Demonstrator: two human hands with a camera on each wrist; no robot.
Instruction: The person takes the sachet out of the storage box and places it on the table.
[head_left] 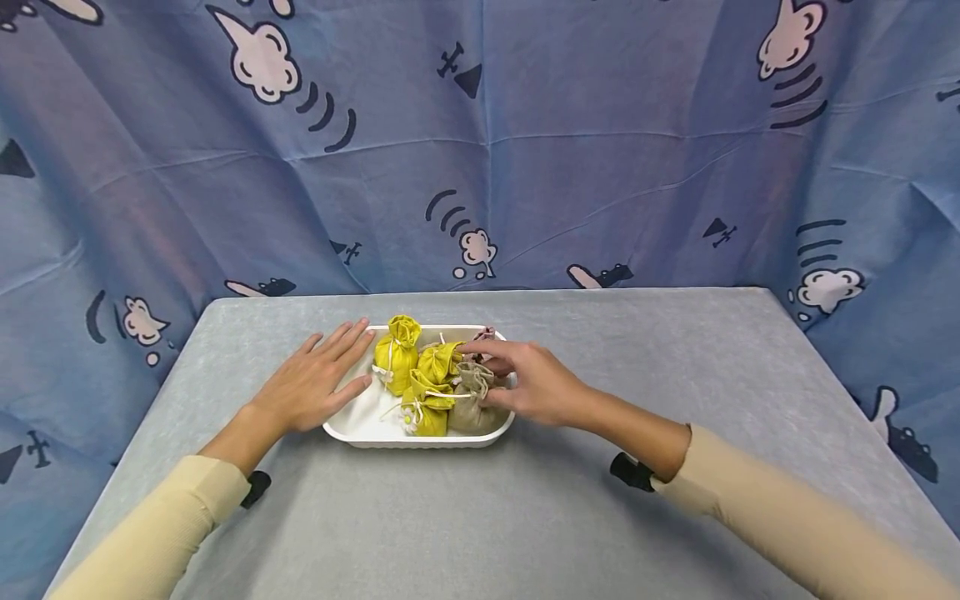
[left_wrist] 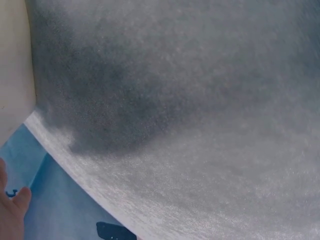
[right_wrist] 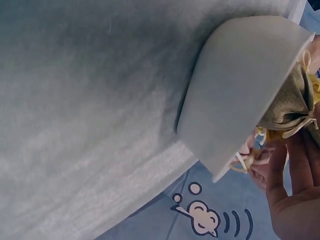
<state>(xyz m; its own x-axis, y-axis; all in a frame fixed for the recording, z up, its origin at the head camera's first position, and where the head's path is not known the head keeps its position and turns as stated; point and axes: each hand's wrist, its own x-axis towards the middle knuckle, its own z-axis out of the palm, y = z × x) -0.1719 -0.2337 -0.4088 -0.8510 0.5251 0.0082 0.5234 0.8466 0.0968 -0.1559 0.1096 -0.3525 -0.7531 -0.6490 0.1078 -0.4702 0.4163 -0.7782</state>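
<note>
A: Where are the pouches?
B: In the white tray (head_left: 352,427) on the grey counter (head_left: 525,500). Three yellow pouches (head_left: 396,354) stand in it, with a tan pouch (head_left: 471,408) at its right end.
A: And the right hand (head_left: 528,383)?
B: It reaches over the tray's right end, fingers curled around the tan pouch, thumb low on its side. Something dark sits behind the fingertips, too hidden to name.
A: The left hand (head_left: 315,383)?
B: Flat and spread wide, fingers straight, resting on the tray's left rim, just beside the rear yellow pouch.
A: Do the wrist views help?
B: Little. The left one shows mostly blurred counter and a sliver of finger. The right one shows the tray's underside, with the tan pouch half cut off.
</note>
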